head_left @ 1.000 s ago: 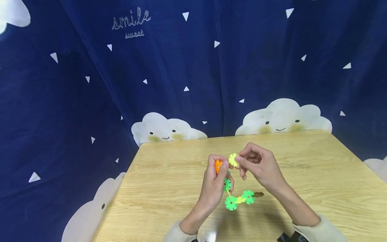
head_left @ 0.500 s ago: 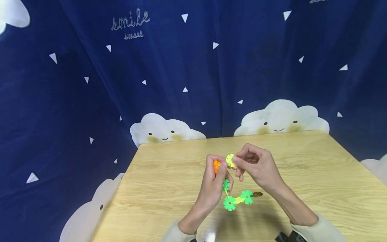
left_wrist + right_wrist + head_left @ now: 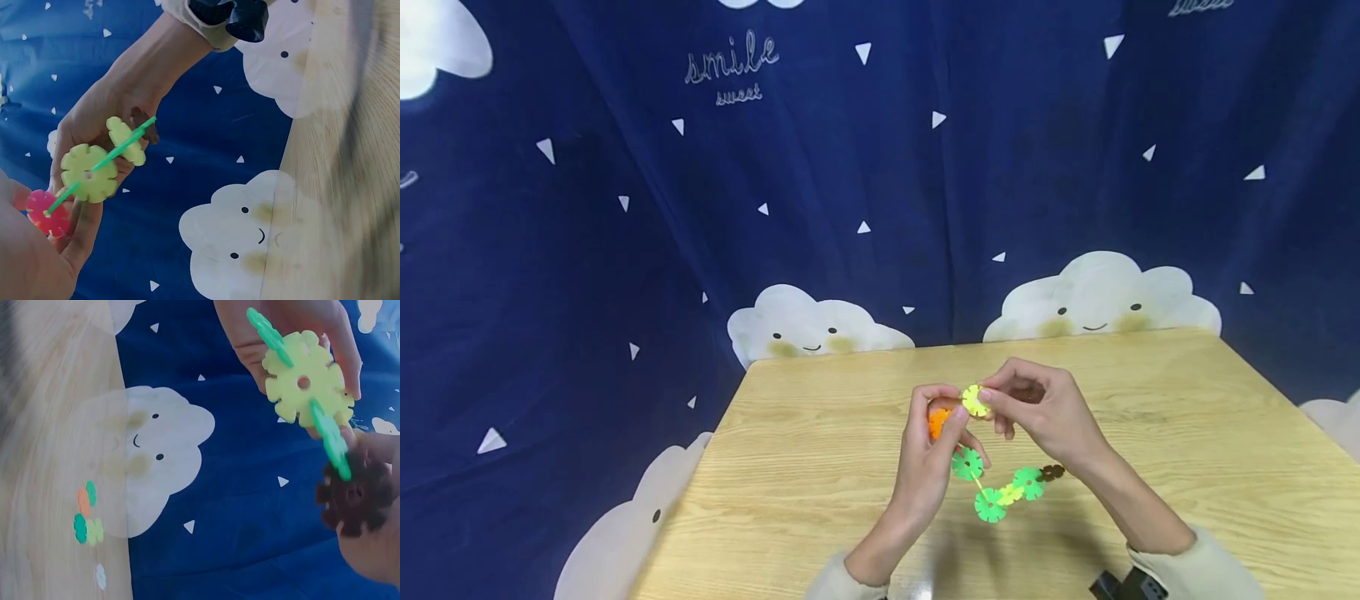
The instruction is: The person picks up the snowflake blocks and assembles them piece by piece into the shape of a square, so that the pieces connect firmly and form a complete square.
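In the head view my left hand [image 3: 921, 467] holds an orange snowflake disc [image 3: 936, 423], the top of a hanging chain of notched plastic discs. Below it come a green disc [image 3: 967, 464], an edge-on yellow one, a second green disc [image 3: 991, 505], another yellow disc [image 3: 1011, 494], a third green disc [image 3: 1028, 483] and a brown disc [image 3: 1052, 472] at the free end. My right hand [image 3: 1052, 412] pinches a separate-looking yellow disc [image 3: 973, 401] between thumb and forefinger, right at the left thumb tip. The brown disc [image 3: 356, 494] looms large in the right wrist view.
Both hands work above a wooden table [image 3: 820, 450]. Several loose discs [image 3: 83, 500], green, orange and yellow, plus a white piece [image 3: 101, 576], lie on it in the right wrist view. A dark blue curtain [image 3: 827, 167] with white clouds stands behind and at the sides.
The right hand has brought its yellow disc left to the left fingertips. The orange disc has tilted in the left hand, and the chain's lower end has swung slightly right and up.
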A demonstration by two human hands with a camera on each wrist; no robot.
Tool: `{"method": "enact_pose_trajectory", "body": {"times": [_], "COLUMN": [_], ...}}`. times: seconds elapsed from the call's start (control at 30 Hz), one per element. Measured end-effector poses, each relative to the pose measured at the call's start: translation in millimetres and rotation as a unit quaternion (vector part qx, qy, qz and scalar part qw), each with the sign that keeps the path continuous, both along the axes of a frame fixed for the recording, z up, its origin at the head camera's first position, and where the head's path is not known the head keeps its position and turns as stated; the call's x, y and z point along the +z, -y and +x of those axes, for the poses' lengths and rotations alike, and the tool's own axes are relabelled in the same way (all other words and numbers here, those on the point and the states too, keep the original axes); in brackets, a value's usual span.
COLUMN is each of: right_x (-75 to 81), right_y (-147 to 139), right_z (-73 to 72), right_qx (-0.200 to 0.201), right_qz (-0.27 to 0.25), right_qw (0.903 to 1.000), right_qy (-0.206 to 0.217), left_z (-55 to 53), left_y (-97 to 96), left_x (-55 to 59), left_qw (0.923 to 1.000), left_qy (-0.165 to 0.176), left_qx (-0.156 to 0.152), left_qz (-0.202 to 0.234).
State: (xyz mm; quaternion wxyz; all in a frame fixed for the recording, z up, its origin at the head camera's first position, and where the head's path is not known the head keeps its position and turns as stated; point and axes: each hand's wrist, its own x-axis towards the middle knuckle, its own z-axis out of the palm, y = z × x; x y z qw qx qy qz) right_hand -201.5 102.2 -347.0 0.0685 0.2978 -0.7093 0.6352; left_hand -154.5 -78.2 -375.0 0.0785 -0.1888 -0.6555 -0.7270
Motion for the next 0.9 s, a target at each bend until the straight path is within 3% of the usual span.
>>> {"method": "enact_pose_trajectory", "body": {"times": [0.23, 0.43, 0.67, 0.77, 0.9], "right_x": [0.4, 2.8, 5.4, 5.7, -1.2], "right_y": [-0.4, 3.7, 3.3, -2.0, -15.3], "right_z": [-1.9, -1.2, -3.2, -9.7, -30.5], "right_qx": [-0.013, -0.015, 0.010, 0.011, -0.018], "right_qz": [0.062, 0.081, 0.095, 0.094, 0.082], "right_qw": [0.9979, 0.9963, 0.9946, 0.9942, 0.9935], "right_qy": [0.012, 0.024, 0.042, 0.051, 0.076], "left_z": [2.6, 5.0, 3.1, 3.2, 1.6], "left_y": [-1.6, -4.8, -4.9, -3.1, 0.8], "left_x": [-0.4, -3.3, -6.5, -5.3, -2.4], "left_qw": [0.9974, 0.9926, 0.9899, 0.9912, 0.9914], "left_qy": [-0.010, -0.038, -0.055, -0.042, -0.034], "left_qx": [0.045, 0.080, 0.108, 0.109, 0.113], "left_qz": [-0.055, -0.083, -0.073, -0.063, -0.055]}}
